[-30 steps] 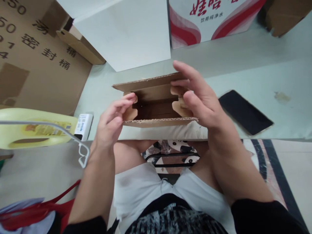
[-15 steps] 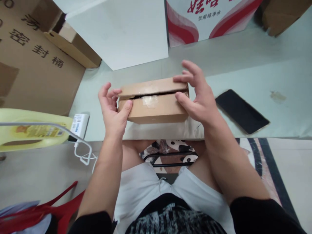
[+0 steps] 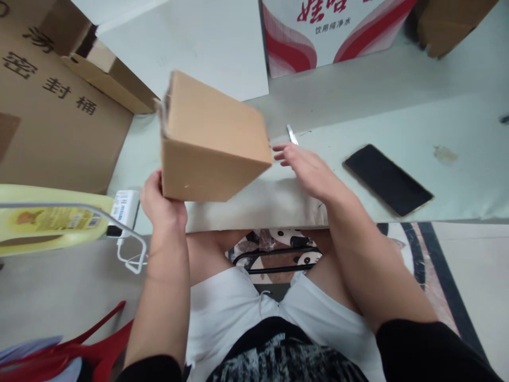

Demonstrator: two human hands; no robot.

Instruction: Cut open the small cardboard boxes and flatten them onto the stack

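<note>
A brown cardboard box (image 3: pixel 214 138) is held up and tilted over the front of the table. My left hand (image 3: pixel 162 201) grips it at its lower left corner, with the fingers partly hidden behind the cardboard. The box's open-looking edge with loose flaps faces left. My right hand (image 3: pixel 306 167) is apart from the box, just off its right corner, with fingers stretched out and nothing in them. Beyond those fingers a slim silvery tool (image 3: pixel 292 134) lies on the table; its kind is unclear.
A black phone (image 3: pixel 387 179) lies on the table (image 3: pixel 469 185) at right. Behind stand a white box (image 3: pixel 191 53) and a red-and-white carton (image 3: pixel 326 37). Large cardboard boxes (image 3: pixel 51 138) fill the left. A yellow jug (image 3: pixel 55 217) and a white power strip (image 3: pixel 126 209) are at the near left.
My right hand has let go of the box and moved slightly away. My left hand has turned and raised the box leftward, so different sides show. The silvery tool has come into view.
</note>
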